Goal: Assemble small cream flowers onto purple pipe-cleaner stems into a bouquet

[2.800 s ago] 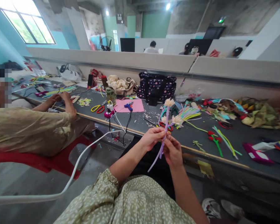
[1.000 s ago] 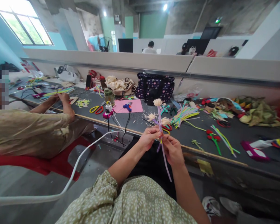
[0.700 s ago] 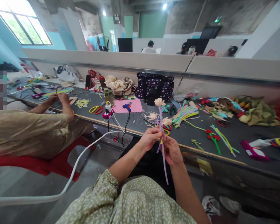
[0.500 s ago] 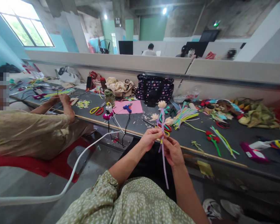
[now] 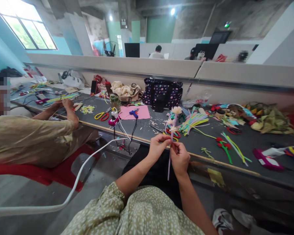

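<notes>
I hold a small craft flower stem (image 5: 173, 125) upright in front of me: cream blossoms on lilac pipe-cleaner stalks. My left hand (image 5: 158, 147) pinches the stalks just below the blossoms. My right hand (image 5: 180, 157) is closed round the same stalks a little lower, and a lilac tail (image 5: 169, 169) hangs below my fingers. Both hands hover above the near edge of the dark worktable (image 5: 201, 143).
Loose pipe cleaners (image 5: 194, 119), red-handled scissors (image 5: 175, 133), yellow scissors (image 5: 101, 115), a blue glue gun (image 5: 134, 113) on pink paper and a dotted bag (image 5: 163, 93) lie on the table. A co-worker (image 5: 31, 133) sits at my left. A white cable (image 5: 83, 166) runs across the floor.
The stem has turned in my fingers and its blossoms now lean right. The hanging lilac tail has shortened and swung from the left to straight below my hands.
</notes>
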`<state>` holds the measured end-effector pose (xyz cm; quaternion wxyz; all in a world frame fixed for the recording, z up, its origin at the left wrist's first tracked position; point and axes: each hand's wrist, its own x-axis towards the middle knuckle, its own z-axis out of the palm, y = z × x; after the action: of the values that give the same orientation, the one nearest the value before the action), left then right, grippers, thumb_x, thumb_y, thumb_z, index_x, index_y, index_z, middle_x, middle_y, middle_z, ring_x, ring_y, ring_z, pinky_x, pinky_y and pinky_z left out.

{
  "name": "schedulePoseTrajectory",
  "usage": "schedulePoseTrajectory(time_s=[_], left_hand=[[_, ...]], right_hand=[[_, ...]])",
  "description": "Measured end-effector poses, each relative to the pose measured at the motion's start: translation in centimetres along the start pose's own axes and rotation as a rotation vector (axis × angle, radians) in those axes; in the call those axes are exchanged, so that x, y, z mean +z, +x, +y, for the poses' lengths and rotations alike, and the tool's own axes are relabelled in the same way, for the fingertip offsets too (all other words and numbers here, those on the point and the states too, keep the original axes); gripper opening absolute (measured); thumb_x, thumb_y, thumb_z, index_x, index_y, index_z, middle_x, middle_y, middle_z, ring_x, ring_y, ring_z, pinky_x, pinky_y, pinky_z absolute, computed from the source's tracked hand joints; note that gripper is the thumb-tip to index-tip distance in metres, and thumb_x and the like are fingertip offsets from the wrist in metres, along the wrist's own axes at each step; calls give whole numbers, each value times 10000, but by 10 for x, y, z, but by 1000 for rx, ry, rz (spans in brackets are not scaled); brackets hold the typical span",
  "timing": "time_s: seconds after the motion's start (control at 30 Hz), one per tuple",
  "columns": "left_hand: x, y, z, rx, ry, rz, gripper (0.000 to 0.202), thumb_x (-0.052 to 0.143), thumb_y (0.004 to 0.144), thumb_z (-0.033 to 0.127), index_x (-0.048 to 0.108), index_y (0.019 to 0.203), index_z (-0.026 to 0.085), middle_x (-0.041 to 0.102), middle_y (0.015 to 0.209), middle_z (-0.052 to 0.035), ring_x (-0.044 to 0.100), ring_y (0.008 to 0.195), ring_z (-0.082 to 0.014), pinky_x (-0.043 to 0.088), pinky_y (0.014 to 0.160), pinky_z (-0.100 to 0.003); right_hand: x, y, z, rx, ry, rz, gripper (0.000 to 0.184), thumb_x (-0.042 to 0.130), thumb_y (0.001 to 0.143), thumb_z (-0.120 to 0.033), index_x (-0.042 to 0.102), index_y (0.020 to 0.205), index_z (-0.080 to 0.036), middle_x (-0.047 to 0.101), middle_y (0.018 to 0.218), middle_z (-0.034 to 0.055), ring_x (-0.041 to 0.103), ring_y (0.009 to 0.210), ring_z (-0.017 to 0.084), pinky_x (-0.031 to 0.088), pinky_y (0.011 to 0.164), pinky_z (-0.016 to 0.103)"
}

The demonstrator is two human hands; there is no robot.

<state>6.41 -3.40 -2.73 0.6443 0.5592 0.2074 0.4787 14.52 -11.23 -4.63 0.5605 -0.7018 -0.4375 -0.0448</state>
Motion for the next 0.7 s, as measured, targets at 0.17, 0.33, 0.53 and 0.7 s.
schedulePoseTrajectory(time_s=[0.17,0.33,0.53,0.7], left_hand=[[0,5,-7,35,111,64,215,760,643,324,664,687,137,610,664,-10,522,616,-108,415,615,-230],[-4,8,-4,90,148,54,221,756,648,344,676,662,138,609,672,-16,527,641,-117,414,637,-243],[-6,11,4,16,-8,-34,284,774,620,376,647,645,123,547,605,6,461,568,-84,362,552,-214],[-9,12,10,-76,-94,-151,281,781,619,366,678,668,109,581,666,-17,495,630,-99,380,603,-219]], right_hand=[[6,-4,5,-231,-249,58,243,485,896,-338,631,834,-154,582,609,10,512,535,126,363,570,236],[5,-4,4,-312,-260,4,231,466,908,-292,633,829,-154,570,592,4,524,537,124,371,585,234],[-5,1,2,-149,-80,-147,236,494,895,-341,649,897,-163,593,645,1,528,571,126,388,606,239],[-14,6,0,33,173,-304,231,536,864,-386,643,864,-182,589,670,-13,503,582,119,388,595,238]])
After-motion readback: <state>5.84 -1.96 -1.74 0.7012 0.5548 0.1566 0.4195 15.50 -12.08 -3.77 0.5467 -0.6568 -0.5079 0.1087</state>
